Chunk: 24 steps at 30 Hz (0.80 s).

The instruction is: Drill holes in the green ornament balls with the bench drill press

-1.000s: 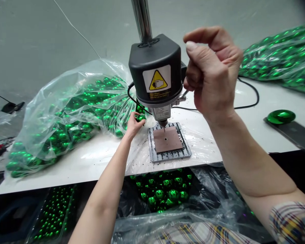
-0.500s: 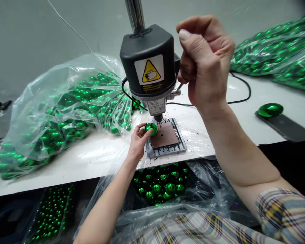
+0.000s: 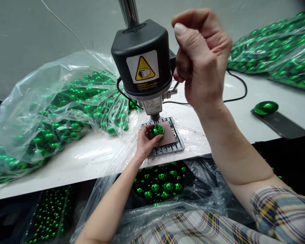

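Observation:
My left hand is closed on a shiny green ball, fingers and thumb on either side of it. The ball sits on the brown board of a small bench drill press, beneath the drill bit, whose tip looks to be at the ball's top. My right hand is raised beside the black motor housing, fingers curled round the press's lever. Only a short metal part of that lever shows; the grip is hidden in the hand. Dark shavings lie on the slotted metal base.
Clear bags of green balls lie left and back right. Another green ball rests on a phone at the right. An open plastic bag with green balls hangs below the table edge. A black cable crosses the tabletop.
My left hand has moved the green ball rightward from the board's left edge to under the drill bit. My right hand keeps its hold on the lever. The view has shifted slightly.

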{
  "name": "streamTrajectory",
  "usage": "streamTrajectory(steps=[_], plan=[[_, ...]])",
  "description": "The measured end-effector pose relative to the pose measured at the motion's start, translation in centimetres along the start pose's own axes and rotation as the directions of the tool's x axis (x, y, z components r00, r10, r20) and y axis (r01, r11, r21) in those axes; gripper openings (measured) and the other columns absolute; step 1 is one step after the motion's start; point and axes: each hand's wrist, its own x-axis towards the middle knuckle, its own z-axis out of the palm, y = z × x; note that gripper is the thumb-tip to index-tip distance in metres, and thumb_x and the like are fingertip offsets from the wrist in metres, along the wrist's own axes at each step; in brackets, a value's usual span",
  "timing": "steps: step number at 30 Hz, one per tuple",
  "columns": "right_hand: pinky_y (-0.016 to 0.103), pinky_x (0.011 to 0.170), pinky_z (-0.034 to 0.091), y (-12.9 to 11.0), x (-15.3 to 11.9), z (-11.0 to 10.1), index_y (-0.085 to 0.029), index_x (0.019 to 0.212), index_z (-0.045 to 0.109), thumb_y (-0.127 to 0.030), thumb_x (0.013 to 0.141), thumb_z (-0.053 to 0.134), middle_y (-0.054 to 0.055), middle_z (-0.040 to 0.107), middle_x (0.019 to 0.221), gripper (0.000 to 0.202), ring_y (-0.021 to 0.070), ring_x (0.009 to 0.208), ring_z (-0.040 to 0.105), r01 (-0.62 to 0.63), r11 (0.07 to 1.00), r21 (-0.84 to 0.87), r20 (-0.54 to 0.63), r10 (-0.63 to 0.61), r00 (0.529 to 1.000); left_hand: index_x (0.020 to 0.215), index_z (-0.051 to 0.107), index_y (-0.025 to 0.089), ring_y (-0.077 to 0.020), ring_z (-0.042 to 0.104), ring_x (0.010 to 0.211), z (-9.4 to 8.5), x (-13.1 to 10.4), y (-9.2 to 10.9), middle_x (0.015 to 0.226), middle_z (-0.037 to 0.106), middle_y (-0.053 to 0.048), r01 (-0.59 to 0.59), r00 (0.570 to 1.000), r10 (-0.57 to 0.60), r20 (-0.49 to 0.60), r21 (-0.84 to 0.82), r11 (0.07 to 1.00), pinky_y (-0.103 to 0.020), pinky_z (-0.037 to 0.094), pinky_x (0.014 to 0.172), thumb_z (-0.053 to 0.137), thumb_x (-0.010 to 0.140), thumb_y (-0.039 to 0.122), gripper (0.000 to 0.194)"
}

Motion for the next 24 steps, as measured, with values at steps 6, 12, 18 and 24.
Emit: streamTrajectory(steps=[6,12,18,24], plan=[[0.029,0.037,0.027,-0.2,-0.4,0.0,-0.029,0.088,0.062,-0.025,0.092,0.060,-0.004,0.059,0.079,0.006,0.0098,0.043,0.032,0.027,0.999,-0.038,-0.002,-0.028,1.000,0.108,0.068,0.022,-0.0234,0.067,0.094,0.5,-0.2,0.2,0.103,0.069,-0.007,-0.050,0.999,0.051,-0.002,0.034,0.998,-0.041,0.057,0.086,0.091,0.065,0.032,0.050],[0.031,0.037,0.024,-0.6,-2.6,-0.1,-0.028,0.084,0.068,-0.020,0.091,0.067,-0.004,0.062,0.075,0.010,0.0080,0.042,0.033,0.119,0.991,0.065,-0.031,-0.117,0.993,0.110,0.069,0.021,-0.0245,0.068,0.098,0.4,-0.3,0.3,0.104,0.070,-0.008,-0.031,0.999,0.031,0.009,0.027,0.999,-0.041,0.057,0.090,0.091,0.066,0.032,0.050],[0.026,0.035,0.028,0.9,-3.1,-1.2,-0.029,0.095,0.066,-0.052,0.093,0.067,-0.003,0.068,0.088,0.023,0.0041,0.041,0.036,0.237,0.966,-0.101,0.017,-0.236,0.971,0.112,0.068,0.019,-0.0228,0.068,0.097,0.5,-0.3,0.2,0.104,0.070,-0.008,-0.024,1.000,0.024,0.011,0.029,0.999,-0.040,0.057,0.090,0.090,0.066,0.031,0.052],[0.026,0.037,0.029,1.1,-4.3,-1.7,-0.029,0.098,0.069,-0.046,0.092,0.071,-0.004,0.069,0.092,0.018,0.0035,0.042,0.036,0.253,0.963,-0.088,-0.014,-0.255,0.967,0.113,0.068,0.019,-0.0227,0.067,0.098,0.5,-0.2,-0.4,0.106,0.070,-0.009,-0.045,0.999,0.045,0.003,0.038,0.998,-0.040,0.056,0.091,0.091,0.067,0.033,0.054]])
